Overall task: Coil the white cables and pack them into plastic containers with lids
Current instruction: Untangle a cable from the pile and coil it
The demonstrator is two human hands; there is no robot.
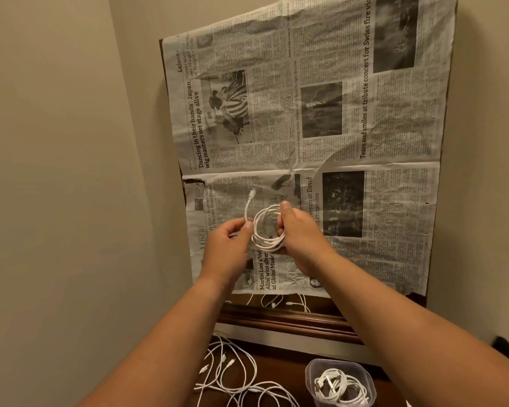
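Note:
A white cable is wound into a round coil above the newspaper-covered table. My right hand grips the coil's right side, thumb up over the loops. My left hand pinches the cable's loose end just left of the coil; the end curves up to a white plug. Several loose white cables lie tangled on a lower dark wooden surface near me. A clear plastic container without a lid stands at the lower right, holding a coiled white cable.
Newspaper sheets cover the tabletop. A beige wall runs close along the left. More white cable ends hang over the table's near wooden edge.

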